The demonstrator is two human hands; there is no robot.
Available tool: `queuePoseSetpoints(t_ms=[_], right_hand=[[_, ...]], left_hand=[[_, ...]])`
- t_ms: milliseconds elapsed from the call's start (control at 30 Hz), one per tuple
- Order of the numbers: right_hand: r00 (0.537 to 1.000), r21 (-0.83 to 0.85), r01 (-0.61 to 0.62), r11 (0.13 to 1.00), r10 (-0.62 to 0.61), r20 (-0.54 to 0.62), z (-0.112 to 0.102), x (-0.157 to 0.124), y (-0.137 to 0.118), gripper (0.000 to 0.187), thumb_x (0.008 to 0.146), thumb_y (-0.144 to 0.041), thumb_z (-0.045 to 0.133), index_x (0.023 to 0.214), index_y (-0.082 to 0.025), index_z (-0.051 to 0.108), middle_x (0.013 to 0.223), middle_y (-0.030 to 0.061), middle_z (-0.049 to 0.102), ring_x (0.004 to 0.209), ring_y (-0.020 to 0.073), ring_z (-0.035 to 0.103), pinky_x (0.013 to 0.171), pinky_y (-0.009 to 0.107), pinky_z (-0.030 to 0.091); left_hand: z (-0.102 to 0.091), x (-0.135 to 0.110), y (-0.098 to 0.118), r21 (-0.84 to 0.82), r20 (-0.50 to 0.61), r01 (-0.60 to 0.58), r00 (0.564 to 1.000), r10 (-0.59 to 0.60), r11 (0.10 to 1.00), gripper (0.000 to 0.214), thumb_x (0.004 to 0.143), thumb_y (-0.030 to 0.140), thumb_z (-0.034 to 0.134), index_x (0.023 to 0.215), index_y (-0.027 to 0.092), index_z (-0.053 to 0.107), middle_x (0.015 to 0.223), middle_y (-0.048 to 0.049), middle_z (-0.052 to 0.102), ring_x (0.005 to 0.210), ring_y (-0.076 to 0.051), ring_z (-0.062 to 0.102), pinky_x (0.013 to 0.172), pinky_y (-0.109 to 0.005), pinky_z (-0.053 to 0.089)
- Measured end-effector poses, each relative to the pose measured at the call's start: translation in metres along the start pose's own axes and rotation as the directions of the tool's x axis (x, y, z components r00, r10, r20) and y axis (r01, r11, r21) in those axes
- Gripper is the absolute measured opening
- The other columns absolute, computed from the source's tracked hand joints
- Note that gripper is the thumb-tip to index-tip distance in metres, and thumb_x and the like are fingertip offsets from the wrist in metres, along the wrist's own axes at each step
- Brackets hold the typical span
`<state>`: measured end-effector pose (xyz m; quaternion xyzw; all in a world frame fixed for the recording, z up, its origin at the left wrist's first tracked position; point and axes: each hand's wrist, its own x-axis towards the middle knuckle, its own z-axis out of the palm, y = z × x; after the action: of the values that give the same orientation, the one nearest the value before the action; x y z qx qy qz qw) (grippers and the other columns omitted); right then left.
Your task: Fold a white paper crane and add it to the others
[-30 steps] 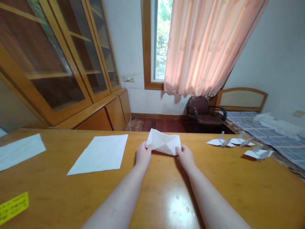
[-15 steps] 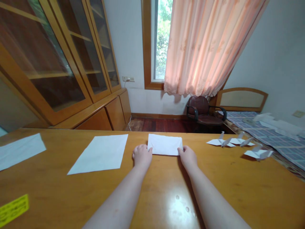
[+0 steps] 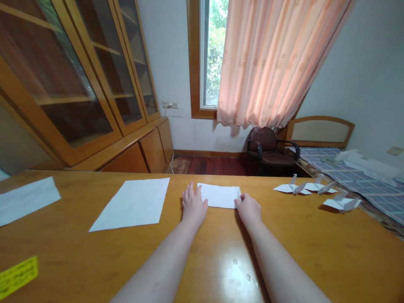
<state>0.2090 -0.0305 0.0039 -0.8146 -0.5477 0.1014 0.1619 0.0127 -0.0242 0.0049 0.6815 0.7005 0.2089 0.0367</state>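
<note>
A folded sheet of white paper [image 3: 220, 196] lies on the wooden table between my hands, its long side running left to right. My left hand [image 3: 193, 203] rests at its left end, fingers stretched out and slightly apart, the thumb near the lower left corner. At the other end my right hand [image 3: 248, 208] pinches the right edge between thumb and fingers. The paper's right side is slightly raised there. The fingertips of my right hand are partly hidden.
Left of my hands lie a flat white sheet [image 3: 134, 204] and another white sheet [image 3: 28, 200]. Several folded paper birds [image 3: 342, 203] stand at the right. A yellow label [image 3: 19, 277] is at the near left. Beyond the table [image 3: 78, 261] are a chair [image 3: 268, 147] and a bed [image 3: 334, 160].
My left hand has let go of the left edge and spread its fingers, shifting slightly right. The folded paper's far edge sits lower in view; its right side has lifted in my right hand.
</note>
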Motion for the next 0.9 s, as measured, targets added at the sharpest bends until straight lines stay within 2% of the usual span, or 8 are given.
queuePoseSetpoints(t_ms=[67,133,233,300,500,667,800,900], right_hand=[[1.000,0.003,0.000,1.000,0.000,-0.007,0.001,0.000,0.000,0.026,0.077,-0.036,0.050,0.095,-0.019,0.060,0.091,0.0098,0.068,0.090,0.0263,0.060,0.074,0.033,0.039],[1.000,0.008,-0.004,1.000,0.005,-0.011,0.001,0.000,-0.001,0.029,0.077,-0.035,0.050,0.099,-0.019,0.059,0.093,0.0104,0.067,0.091,0.0264,0.060,0.076,0.034,0.039],[1.000,0.013,-0.021,1.000,0.021,-0.005,0.001,0.001,-0.002,0.032,0.078,-0.034,0.051,0.104,-0.017,0.057,0.095,0.0114,0.067,0.094,0.0265,0.059,0.079,0.035,0.039],[0.999,0.012,-0.035,0.999,0.035,-0.002,0.001,0.001,-0.003,0.033,0.078,-0.033,0.051,0.106,-0.017,0.056,0.096,0.0119,0.066,0.094,0.0266,0.059,0.080,0.036,0.039],[0.998,0.025,-0.047,0.999,0.048,-0.038,0.001,-0.001,-0.003,0.031,0.077,-0.028,0.051,0.105,-0.016,0.055,0.095,0.0127,0.065,0.094,0.0275,0.059,0.080,0.037,0.039],[0.979,0.060,0.013,0.998,0.000,-0.203,0.001,-0.003,-0.001,0.034,0.075,-0.022,0.052,0.108,-0.014,0.054,0.109,0.0158,0.059,0.105,0.0312,0.051,0.087,0.041,0.037],[0.927,0.187,0.357,0.915,-0.322,-0.193,0.008,-0.004,-0.003,0.033,0.078,-0.014,0.044,0.109,-0.015,0.055,0.117,0.0121,0.057,0.111,0.0229,0.049,0.096,0.036,0.035],[0.800,0.304,0.576,0.759,-0.600,-0.020,0.016,-0.008,-0.007,0.040,0.078,-0.008,0.038,0.114,-0.016,0.055,0.127,0.0083,0.052,0.118,0.0162,0.046,0.101,0.032,0.033]], left_hand=[[0.002,-0.005,0.003,-0.067,0.134,-0.223,0.964,0.230,0.973,0.052,0.081,0.034,0.050,0.131,0.022,0.040,0.147,-0.0094,0.024,0.136,-0.025,0.017,0.111,-0.043,0.013],[0.003,-0.009,0.004,-0.158,0.280,-0.413,0.852,0.442,0.897,0.053,0.083,0.041,0.047,0.133,0.026,0.038,0.148,-0.0056,0.023,0.137,-0.023,0.017,0.112,-0.042,0.012],[0.003,-0.014,0.004,-0.199,0.394,-0.511,0.739,0.546,0.836,0.056,0.084,0.045,0.044,0.136,0.027,0.034,0.149,-0.0041,0.023,0.137,-0.023,0.016,0.112,-0.044,0.011],[0.003,-0.015,0.004,-0.172,0.413,-0.509,0.740,0.531,0.843,0.056,0.085,0.046,0.041,0.137,0.028,0.032,0.148,-0.0039,0.024,0.137,-0.024,0.016,0.112,-0.045,0.011],[0.005,-0.015,0.003,-0.049,0.409,-0.423,0.818,0.405,0.905,0.058,0.085,0.050,0.037,0.139,0.031,0.028,0.149,-0.0047,0.021,0.137,-0.028,0.014,0.110,-0.051,0.011],[0.007,-0.015,0.003,-0.023,0.420,-0.435,0.813,0.404,0.900,0.059,0.085,0.051,0.036,0.140,0.031,0.025,0.149,-0.0056,0.018,0.137,-0.028,0.012,0.109,-0.052,0.010],[0.008,-0.015,0.003,-0.012,0.422,-0.447,0.809,0.410,0.895,0.059,0.085,0.051,0.035,0.140,0.030,0.025,0.149,-0.0066,0.017,0.137,-0.028,0.011,0.109,-0.052,0.010],[0.009,-0.015,0.003,-0.005,0.421,-0.459,0.805,0.418,0.888,0.060,0.086,0.051,0.033,0.140,0.027,0.025,0.150,-0.0069,0.016,0.138,-0.027,0.010,0.109,-0.052,0.010]])
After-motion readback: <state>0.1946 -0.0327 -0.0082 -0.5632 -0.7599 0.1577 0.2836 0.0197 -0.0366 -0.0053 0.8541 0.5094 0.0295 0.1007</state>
